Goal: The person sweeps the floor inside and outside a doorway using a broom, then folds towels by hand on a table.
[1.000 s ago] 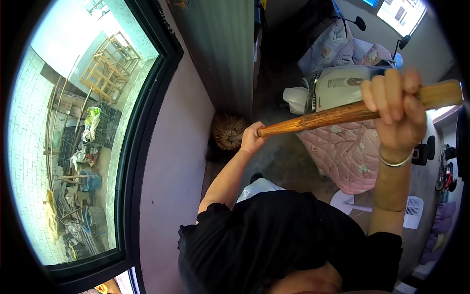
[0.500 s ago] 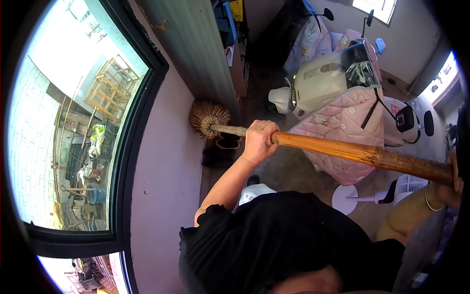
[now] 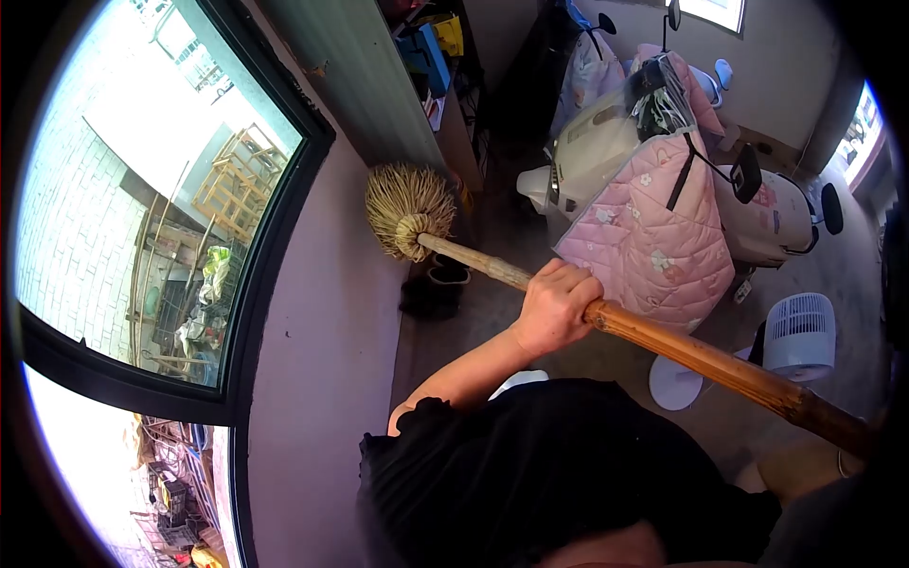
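A long wooden pole [image 3: 710,355] runs from upper left to lower right, with a round straw brush head [image 3: 409,206] at its upper-left end. My left hand [image 3: 559,308] is wrapped round the pole where a thin pale section meets the thicker orange-brown one. The brush head is raised near the wall corner, beside the grey-green panel. Toward the dark right edge of the view my right forearm and a bracelet show by the pole's thick lower end; the right hand itself is hidden in the dark.
A window [image 3: 170,189] in a black frame fills the left, beside a pale wall [image 3: 317,379]. A scooter under a pink quilted cover [image 3: 653,227] stands at the back right. A white fan [image 3: 800,336] is on the floor, and dark shoes [image 3: 431,292] lie below the brush.
The brush head has come up and nearer, and the pole's thick end has swung down to the right. My left hand has shifted right, while my right hand has dropped out of sight.
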The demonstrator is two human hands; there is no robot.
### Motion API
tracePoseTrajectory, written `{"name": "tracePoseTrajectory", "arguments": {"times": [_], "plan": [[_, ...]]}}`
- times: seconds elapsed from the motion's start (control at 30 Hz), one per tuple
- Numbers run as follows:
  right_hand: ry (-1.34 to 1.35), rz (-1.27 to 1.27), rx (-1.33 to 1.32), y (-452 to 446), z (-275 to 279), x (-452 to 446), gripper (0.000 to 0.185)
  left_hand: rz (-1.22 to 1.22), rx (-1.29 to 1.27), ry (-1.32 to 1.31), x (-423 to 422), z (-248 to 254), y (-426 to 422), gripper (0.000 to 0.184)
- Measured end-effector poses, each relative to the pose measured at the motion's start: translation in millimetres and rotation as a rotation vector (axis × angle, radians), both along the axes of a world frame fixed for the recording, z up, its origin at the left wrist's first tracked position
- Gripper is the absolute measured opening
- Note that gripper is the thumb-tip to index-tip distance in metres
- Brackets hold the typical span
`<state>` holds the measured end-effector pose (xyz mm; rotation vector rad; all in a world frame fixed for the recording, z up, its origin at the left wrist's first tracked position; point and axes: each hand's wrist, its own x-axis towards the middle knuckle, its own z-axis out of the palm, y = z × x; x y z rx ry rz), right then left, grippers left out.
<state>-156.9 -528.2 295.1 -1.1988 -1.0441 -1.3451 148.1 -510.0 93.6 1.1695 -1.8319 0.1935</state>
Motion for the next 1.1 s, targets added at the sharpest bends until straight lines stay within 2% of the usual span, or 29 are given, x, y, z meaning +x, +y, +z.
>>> {"name": "tracePoseTrajectory", "arguments": {"times": [0.1,0.13,0.23,0.27,0.33,0.37,0.43,0.47,0.53,0.6,1.1], "plan": [[-0.029,0.005,-0.016,5,-1,-18,0.031,-0.016,0.032,0.01,-19,-10,7,0.023],[-0.104,0.028,-0.013,7,0,-16,0.03,-0.026,0.04,0.021,-24,-15,8,0.027],[-0.506,0.138,0.074,20,4,-16,0.028,-0.06,0.152,0.057,-37,-33,16,0.024],[-0.507,0.134,0.079,20,1,-40,0.028,-0.062,0.158,0.057,-40,-38,19,0.024],[0.383,-0.265,0.024,20,0,-91,0.017,-0.096,0.249,0.04,-47,-46,22,0.021],[0.384,-0.271,0.03,18,-9,-93,0.017,-0.102,0.254,0.04,-50,-50,24,0.021],[-0.408,-0.02,0.125,12,-18,-49,0.012,-0.105,0.302,0.077,-56,-56,25,0.021],[-0.364,-0.017,0.101,14,-18,-46,0.012,-0.111,0.302,0.074,-58,-61,26,0.021],[0.057,-0.154,0.089,15,-20,-66,0.013,-0.129,0.363,0.068,-60,-69,27,0.021],[0.239,-0.202,0.094,16,-21,-77,0.013,-0.142,0.385,0.079,-59,-70,30,0.021],[0.631,-0.202,0.08,-39,-11,-12,0.018,-0.011,0.429,0.229,-2,-96,21,0.019]]}}
